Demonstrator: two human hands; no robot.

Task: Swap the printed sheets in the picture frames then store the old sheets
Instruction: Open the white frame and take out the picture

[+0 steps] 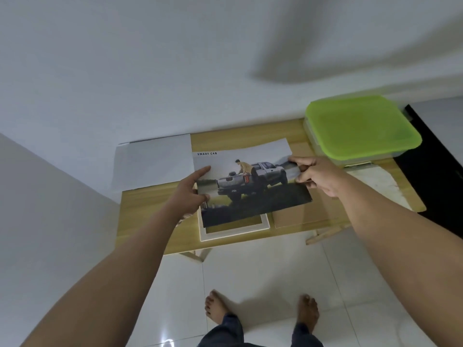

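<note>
Outstretched left hand (pixel 190 194) and right hand (pixel 315 176) pinch opposite edges of truck print (pixel 250 194) above white frame (pixel 235 234), mid-picture; uneven pull could crease it.

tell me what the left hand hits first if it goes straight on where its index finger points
The left hand holds the printed sheet by its left edge, index finger aimed up-right across it. It would meet more of that sheet first, then likely the wooden table; depth unclear.
</note>
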